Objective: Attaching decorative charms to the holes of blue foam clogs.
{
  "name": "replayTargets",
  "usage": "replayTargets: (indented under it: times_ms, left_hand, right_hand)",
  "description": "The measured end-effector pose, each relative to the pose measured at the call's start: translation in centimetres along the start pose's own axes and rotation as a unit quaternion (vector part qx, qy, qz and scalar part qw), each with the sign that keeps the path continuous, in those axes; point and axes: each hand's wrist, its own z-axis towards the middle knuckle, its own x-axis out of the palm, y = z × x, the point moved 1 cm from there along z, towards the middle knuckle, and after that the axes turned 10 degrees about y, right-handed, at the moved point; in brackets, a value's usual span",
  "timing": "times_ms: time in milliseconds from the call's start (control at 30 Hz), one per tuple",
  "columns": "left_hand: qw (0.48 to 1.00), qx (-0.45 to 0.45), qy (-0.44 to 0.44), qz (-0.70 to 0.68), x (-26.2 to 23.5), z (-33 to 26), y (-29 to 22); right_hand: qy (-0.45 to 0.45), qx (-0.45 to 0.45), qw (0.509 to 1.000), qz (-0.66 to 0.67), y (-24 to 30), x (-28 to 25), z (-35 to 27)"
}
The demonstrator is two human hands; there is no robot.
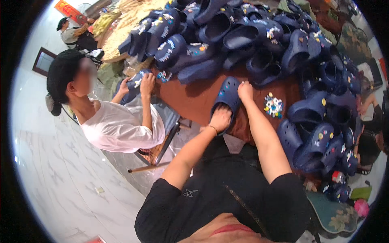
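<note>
A navy clog [227,94] with holes in its upper lies in front of me, toe pointing away, a few small coloured charms on it. My left hand [221,117] reaches into its foot opening, the fingertips hidden under the upper. Against the clog's right side, near the toe, my right hand [245,90] is closed; anything pinched in it is too small to make out. To the right of that hand lies a small heap of white, yellow and blue shoe charms [273,105]. All of this rests on a brown covered table [182,95].
Navy clogs [242,38] are heaped across the far side, with more clogs [314,141] at the right. At the left a person in a white top [121,125] handles another clog [135,83]. A patterned stool seat [332,212] stands at lower right. Another person sits far left.
</note>
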Motion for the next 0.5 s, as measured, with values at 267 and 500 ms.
replayTargets:
  times_ms: [267, 500]
  left_hand:
    - [0.999, -0.020, -0.032, 0.001, 0.6, -1.2, 0.8]
    - [0.996, 0.032, -0.085, 0.011, 0.9, -0.8, 0.3]
  right_hand:
    - [0.135, -0.127, 0.966, 0.181, 4.9, -3.8, -3.6]
    - [0.224, -0.241, 0.944, -0.008, 7.1, -4.5, -4.0]
